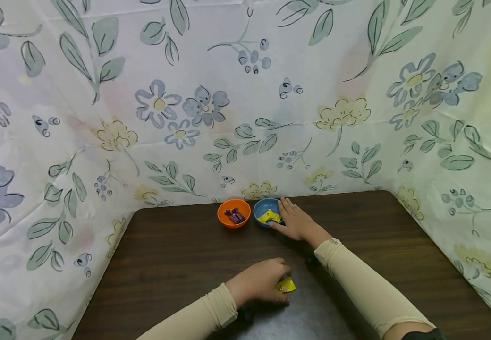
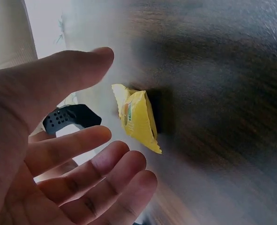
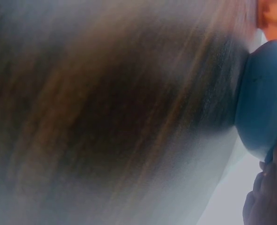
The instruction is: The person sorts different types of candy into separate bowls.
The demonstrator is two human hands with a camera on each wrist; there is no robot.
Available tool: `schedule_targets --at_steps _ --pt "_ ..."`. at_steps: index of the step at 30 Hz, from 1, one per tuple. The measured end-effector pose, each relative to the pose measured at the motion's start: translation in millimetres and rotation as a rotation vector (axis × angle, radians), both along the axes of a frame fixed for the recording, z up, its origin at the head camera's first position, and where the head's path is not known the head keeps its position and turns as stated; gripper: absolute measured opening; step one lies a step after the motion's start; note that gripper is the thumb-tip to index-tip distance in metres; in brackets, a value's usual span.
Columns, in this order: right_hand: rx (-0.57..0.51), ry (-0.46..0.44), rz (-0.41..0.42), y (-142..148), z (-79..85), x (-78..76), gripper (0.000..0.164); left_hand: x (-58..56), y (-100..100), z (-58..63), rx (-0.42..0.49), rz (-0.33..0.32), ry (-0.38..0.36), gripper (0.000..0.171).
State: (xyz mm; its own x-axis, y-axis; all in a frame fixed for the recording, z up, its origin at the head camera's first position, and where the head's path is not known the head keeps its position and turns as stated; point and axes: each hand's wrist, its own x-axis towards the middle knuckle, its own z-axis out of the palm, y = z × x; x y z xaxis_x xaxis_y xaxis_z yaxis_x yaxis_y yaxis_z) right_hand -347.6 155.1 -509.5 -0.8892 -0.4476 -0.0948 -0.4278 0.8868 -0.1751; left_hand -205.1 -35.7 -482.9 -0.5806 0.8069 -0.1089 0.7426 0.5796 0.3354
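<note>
A yellow-wrapped candy [image 1: 286, 285] [image 2: 138, 115] lies on the dark table near its front. My left hand [image 1: 262, 281] [image 2: 82, 145] is beside it, thumb and fingers spread apart, with a gap to the wrapper in the left wrist view. Farther back, my right hand [image 1: 298, 222] [image 3: 269, 197] rests against the right side of a blue bowl [image 1: 264, 202] [image 3: 262, 98], its fingers stretched along the rim. Inside that bowl are yellow-wrapped candies [image 1: 269, 216].
Left of the blue bowl stands an orange bowl [image 1: 233, 226] [image 3: 275, 21] holding purple-wrapped candies [image 1: 234, 216]. Both sit at the back edge of the brown wooden table [image 1: 177, 255]. A floral cloth [image 1: 245, 104] hangs behind and along the sides.
</note>
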Motion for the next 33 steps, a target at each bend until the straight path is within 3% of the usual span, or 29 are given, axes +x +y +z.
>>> schedule_targets --at_steps 18,33 --pt "-0.016 0.006 0.000 0.4 -3.3 -1.4 0.097 2.3 3.1 -4.2 -0.029 0.005 0.016 0.035" --pt "-0.020 0.010 -0.003 1.0 -4.2 -1.3 0.098 0.9 1.8 -6.3 0.005 -0.017 0.004 0.031"
